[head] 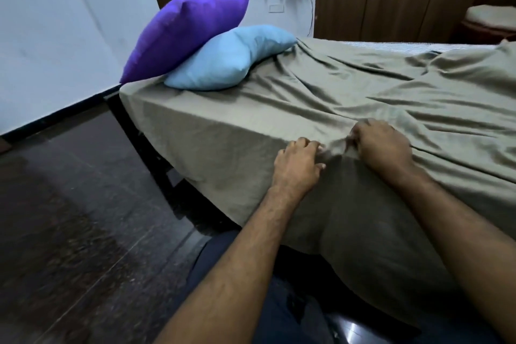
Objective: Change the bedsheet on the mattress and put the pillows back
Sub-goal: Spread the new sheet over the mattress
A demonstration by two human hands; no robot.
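Your fingertips on both hands are buried in the sheet (321, 109) fold. Sheet hides the mattress; its right side runs off frame. Purple pillow (184, 33) is partly behind the blue pillow (226, 58).

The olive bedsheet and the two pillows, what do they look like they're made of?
The olive bedsheet looks like thin woven fabric, likely cotton, matte: it falls in soft creases and bunches where both hands pinch it. The purple pillow has a smooth cover with a slight sheen, possibly satin or polyester. The light blue pillow looks matte, cotton-like. Both seem softly stuffed; the filling is hidden.
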